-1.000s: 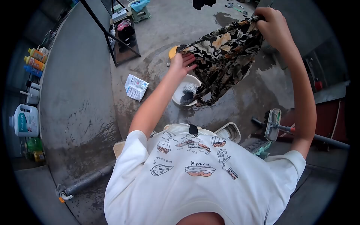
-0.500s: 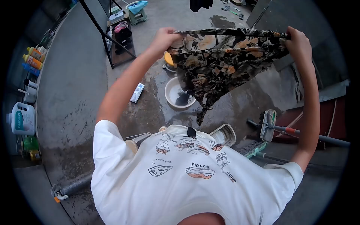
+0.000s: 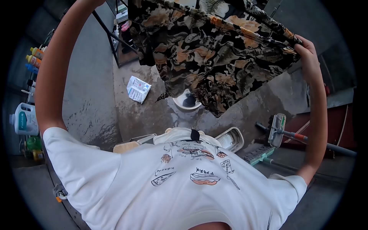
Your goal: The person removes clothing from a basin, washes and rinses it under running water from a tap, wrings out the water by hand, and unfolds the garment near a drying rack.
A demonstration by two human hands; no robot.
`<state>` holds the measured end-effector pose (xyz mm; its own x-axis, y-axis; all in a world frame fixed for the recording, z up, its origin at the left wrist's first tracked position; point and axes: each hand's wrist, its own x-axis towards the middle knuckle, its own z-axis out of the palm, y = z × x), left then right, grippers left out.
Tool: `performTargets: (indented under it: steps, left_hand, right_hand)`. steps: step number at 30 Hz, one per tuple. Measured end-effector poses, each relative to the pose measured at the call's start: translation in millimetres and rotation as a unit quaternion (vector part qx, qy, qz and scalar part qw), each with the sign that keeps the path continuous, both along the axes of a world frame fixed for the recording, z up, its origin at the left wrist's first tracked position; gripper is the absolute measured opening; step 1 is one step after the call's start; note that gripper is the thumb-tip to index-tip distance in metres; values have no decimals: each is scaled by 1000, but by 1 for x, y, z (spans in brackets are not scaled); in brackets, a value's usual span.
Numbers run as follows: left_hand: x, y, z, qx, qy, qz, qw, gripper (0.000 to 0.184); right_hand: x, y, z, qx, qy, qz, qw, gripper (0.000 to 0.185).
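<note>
A thin black garment [image 3: 199, 57] with cream, orange and leaf print hangs spread out in front of me; its exact kind is not clear. My right hand [image 3: 308, 55] is closed on its upper right corner. My left forearm [image 3: 55, 69] reaches up to the top left edge, where the hand and fingers are cut off. The garment's upper left part also runs out of view. Its lower folds hang in front of a white basin [image 3: 188, 106], which holds something dark [image 3: 189, 100].
A white printed packet [image 3: 138, 89] lies on the wet floor. Bottles and a white jug [image 3: 26, 119] line the left wall. A black metal rack [image 3: 117, 42] stands at the back left. At the right are a squeegee mop [image 3: 276, 130] and a green broom [image 3: 258, 154].
My left hand has gone up and left, nearly out of view, and the garment has risen and spread wider. My right hand stays on its corner, slightly lower.
</note>
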<state>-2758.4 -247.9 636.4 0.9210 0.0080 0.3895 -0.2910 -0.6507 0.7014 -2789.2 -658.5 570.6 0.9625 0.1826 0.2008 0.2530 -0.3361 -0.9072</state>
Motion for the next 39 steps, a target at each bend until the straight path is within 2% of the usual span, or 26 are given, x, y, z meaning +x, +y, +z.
performTargets:
  steps: [1, 2, 4, 5, 7, 8, 10, 12, 14, 16, 19, 20, 21, 22, 23, 25, 27, 28, 29, 31, 33, 34, 35, 37, 38, 39]
  left_hand:
    - [0, 3, -2, 4, -8, 35, 999, 11]
    - [-3, 4, -5, 68, 24, 83, 994, 11]
    - [-14, 4, -17, 57, 74, 140, 986, 9]
    - [-23, 7, -30, 89, 135, 103, 981, 12]
    - [-46, 12, -60, 151, 257, 31, 954, 21]
    - [-61, 14, -77, 114, 294, 3, 949, 21]
    - [-94, 13, -103, 22, 388, -41, 921, 23]
    - [-119, 20, -141, -158, 452, -70, 875, 27]
    - [-133, 22, -172, -364, 442, -83, 816, 31]
    - [-141, 4, -191, -534, 421, -118, 724, 35]
    - [-137, -36, -211, -711, 328, -195, 591, 44]
    - [-136, -46, -214, -689, 302, -204, 626, 45]
    - [-135, -56, -216, -667, 277, -214, 658, 46]
    - [-135, -67, -218, -611, 274, -170, 723, 48]
    - [-136, -80, -216, -616, 242, -162, 732, 42]
    - [-137, -113, -208, -556, 204, -122, 797, 33]
    - [-132, -119, -211, -374, 179, -127, 901, 26]
    - [-130, -122, -213, -369, 146, -120, 910, 29]
    - [-127, -108, -201, -226, 191, -216, 930, 28]
    - [-128, -106, -194, -171, 240, -196, 935, 30]
    - [-120, -102, -205, -271, 245, -185, 912, 29]
    - [-116, -103, -207, -312, 178, -181, 915, 25]
    - [-112, -103, -206, -329, 170, -191, 909, 24]
    - [-105, -106, -196, -270, 92, -226, 932, 18]
    - [-99, -105, -191, -283, 114, -243, 921, 16]
    - [-94, -102, -185, -295, 135, -259, 910, 15]
  right_hand:
    - [6, 0, -3, 95, 18, 24, 995, 25]
    - [10, -2, -7, 97, 15, 25, 995, 25]
    - [24, -5, -13, 180, 106, 72, 975, 15]
    - [35, -8, -25, 194, 140, 56, 969, 8]
    - [-9, 51, -7, 168, 252, -59, 951, 13]
    - [-15, 58, -13, 147, 254, -54, 955, 16]
    - [-14, 63, -34, 116, 289, -1, 950, 23]
    - [-8, 64, -57, 227, 348, 6, 910, 23]
    - [-6, 70, -71, 282, 381, -15, 880, 23]
    - [-5, 71, -86, 435, 394, 87, 805, 28]
    - [-22, 80, -96, 507, 343, 96, 785, 31]
    - [-34, 92, -96, 494, 341, 87, 795, 30]
    - [-49, 105, -96, 410, 288, 46, 864, 29]
    - [-60, 119, -97, 377, 268, 62, 885, 30]
    - [-70, 135, -97, 341, 247, 78, 904, 35]
    - [-82, 157, -116, 345, 264, 77, 897, 42]
    - [-92, 165, -134, 262, 175, 89, 945, 40]
    - [-90, 163, -142, 140, 46, 110, 983, 40]
    - [-87, 162, -147, 10, -65, 97, 993, 44]
    - [-92, 158, -132, -92, -109, 125, 982, 42]
    - [-89, 146, -124, -70, -88, 183, 977, 42]
    - [-88, 140, -120, -49, -57, 239, 968, 42]
    - [-90, 137, -116, 79, 6, 237, 968, 41]
    - [-79, 114, -130, 217, 123, 216, 944, 41]
    - [-80, 116, -135, 199, 63, 96, 973, 43]
    - [-75, 116, -144, 86, -22, 23, 996, 53]
